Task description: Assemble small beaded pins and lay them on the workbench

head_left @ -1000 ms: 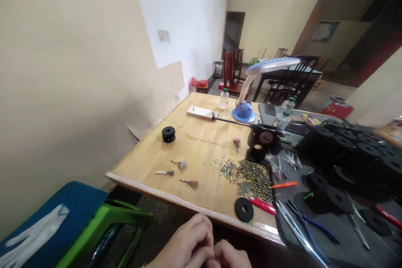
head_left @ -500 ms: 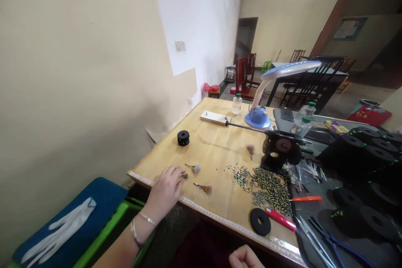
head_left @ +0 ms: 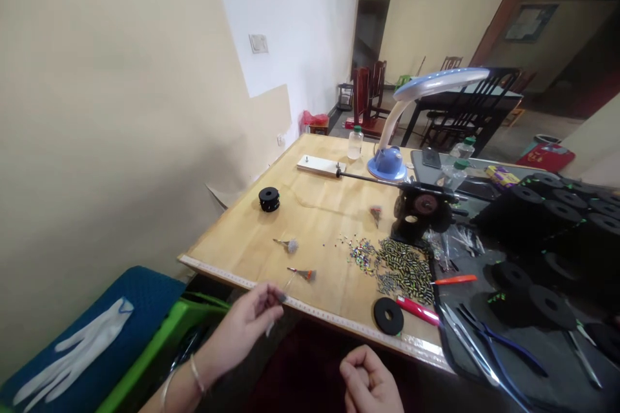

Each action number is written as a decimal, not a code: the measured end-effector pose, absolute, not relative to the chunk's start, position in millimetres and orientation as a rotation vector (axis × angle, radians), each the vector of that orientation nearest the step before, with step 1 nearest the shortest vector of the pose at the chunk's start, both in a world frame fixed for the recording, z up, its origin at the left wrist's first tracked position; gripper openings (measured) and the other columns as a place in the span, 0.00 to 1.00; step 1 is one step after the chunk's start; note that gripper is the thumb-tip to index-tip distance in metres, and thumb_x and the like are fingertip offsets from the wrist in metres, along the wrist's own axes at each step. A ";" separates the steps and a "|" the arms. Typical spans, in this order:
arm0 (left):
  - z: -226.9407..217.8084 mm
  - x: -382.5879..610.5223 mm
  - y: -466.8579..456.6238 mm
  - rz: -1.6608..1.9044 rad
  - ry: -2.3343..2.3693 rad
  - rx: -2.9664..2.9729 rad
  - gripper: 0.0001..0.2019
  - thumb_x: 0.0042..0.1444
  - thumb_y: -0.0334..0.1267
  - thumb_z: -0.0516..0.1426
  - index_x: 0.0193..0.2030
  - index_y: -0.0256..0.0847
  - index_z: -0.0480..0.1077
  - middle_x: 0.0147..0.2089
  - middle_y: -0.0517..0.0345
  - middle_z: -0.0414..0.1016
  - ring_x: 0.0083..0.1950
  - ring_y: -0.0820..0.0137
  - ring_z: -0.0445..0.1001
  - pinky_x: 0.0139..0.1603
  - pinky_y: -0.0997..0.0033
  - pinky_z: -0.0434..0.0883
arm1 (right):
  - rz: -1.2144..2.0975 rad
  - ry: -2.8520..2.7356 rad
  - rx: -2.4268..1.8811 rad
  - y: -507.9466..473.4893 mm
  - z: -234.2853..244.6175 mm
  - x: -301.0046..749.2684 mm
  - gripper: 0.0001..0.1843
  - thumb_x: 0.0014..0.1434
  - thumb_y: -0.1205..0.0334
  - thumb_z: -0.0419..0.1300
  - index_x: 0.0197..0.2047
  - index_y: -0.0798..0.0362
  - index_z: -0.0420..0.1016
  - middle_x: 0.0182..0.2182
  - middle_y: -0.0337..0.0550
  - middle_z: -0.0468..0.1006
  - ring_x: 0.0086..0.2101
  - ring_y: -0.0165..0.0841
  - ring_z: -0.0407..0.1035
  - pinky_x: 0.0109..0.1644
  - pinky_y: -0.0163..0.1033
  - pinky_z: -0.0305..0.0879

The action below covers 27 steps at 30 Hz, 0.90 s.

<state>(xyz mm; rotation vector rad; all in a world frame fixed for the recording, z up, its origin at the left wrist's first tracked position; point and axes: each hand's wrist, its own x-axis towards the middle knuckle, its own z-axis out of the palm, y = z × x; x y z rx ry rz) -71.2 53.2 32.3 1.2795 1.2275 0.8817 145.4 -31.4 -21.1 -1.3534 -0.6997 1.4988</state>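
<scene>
Just off the table's front edge, my left hand (head_left: pixel 249 326) pinches a small bundle of fine grey strands between thumb and fingers; most of it is hidden. My right hand (head_left: pixel 371 379) is curled at the bottom of the view, and whatever its fingers may hold cannot be made out. Ahead of my left hand lie a bundle with a pale, fluffy end (head_left: pixel 292 246) and a fan-shaped bundle with an orange band (head_left: pixel 305 274). Farther right rests another reddish fan-shaped bundle (head_left: pixel 376 214).
Black foam spools (head_left: pixel 268 199) stand at the left, with a foam ring (head_left: pixel 388 316) near the front. Small beads (head_left: pixel 362 253) and striped barrel-shaped pieces (head_left: pixel 407 264) cover the middle. A clamp-like device (head_left: pixel 421 210), blue lamp (head_left: pixel 387 163) and pliers (head_left: pixel 498 339) lie rightward.
My left hand has drawn back from the tabletop toward me, taking the small grey bundle with it. My right hand has come farther up into view. The whole view has shifted slightly.
</scene>
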 end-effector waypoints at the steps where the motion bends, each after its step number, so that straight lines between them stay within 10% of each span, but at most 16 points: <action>1: 28.1 -62.1 41.2 0.811 1.166 1.162 0.11 0.49 0.42 0.64 0.35 0.39 0.69 0.29 0.62 0.68 0.30 0.71 0.66 0.28 0.75 0.64 | 1.513 -0.719 -1.354 -31.0 -18.8 144.4 0.30 0.41 0.31 0.63 0.24 0.51 0.63 0.06 0.24 0.54 0.09 0.21 0.44 0.14 0.26 0.43; 27: -9.7 3.2 -7.5 0.539 0.960 0.848 0.15 0.50 0.47 0.62 0.30 0.38 0.63 0.24 0.62 0.70 0.24 0.74 0.66 0.25 0.74 0.63 | 1.607 -0.736 -1.408 -33.0 -13.6 142.0 0.25 0.46 0.38 0.64 0.26 0.52 0.64 0.08 0.27 0.63 0.11 0.21 0.48 0.15 0.27 0.41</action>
